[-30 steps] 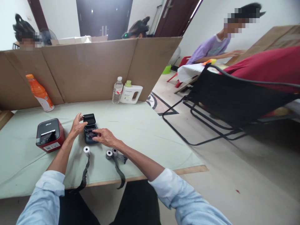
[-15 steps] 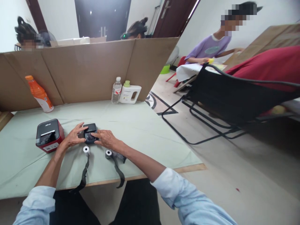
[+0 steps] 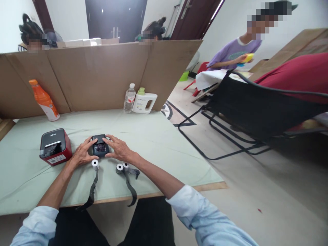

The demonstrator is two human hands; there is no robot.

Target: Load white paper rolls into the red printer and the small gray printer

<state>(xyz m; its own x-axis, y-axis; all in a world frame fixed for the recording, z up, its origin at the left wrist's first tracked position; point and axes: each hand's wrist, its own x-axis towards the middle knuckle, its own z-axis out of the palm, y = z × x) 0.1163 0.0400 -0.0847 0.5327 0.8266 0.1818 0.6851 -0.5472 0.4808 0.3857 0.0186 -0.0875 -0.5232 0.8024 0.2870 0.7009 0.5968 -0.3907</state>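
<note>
A small dark portable printer (image 3: 100, 147) lies on the green-covered table, its upper face towards me. My left hand (image 3: 83, 151) grips its left side, thumb at the lower corner and fingers at the upper edge. On the opposite side, my right hand (image 3: 119, 148) holds it the same way, fingers on the top and thumb low. Just below the printer stands a paper roll (image 3: 95, 164) with a dark strip trailing over the table edge. Two more rolls, a nearer one (image 3: 119, 168) and one beside it (image 3: 125, 166), sit to the right with dark strips.
A red and black printer (image 3: 55, 147) stands left of my hands. Along the cardboard partition (image 3: 102, 78) are an orange bottle (image 3: 44, 100), a water bottle (image 3: 129, 99) and a white jug (image 3: 145, 101). A black folding chair (image 3: 246, 106) and a person in purple (image 3: 237, 51) are at right.
My right hand has shifted from over the printer's face to its right side, uncovering the dark window. A third roll now shows. The person at right has raised a yellow object.
</note>
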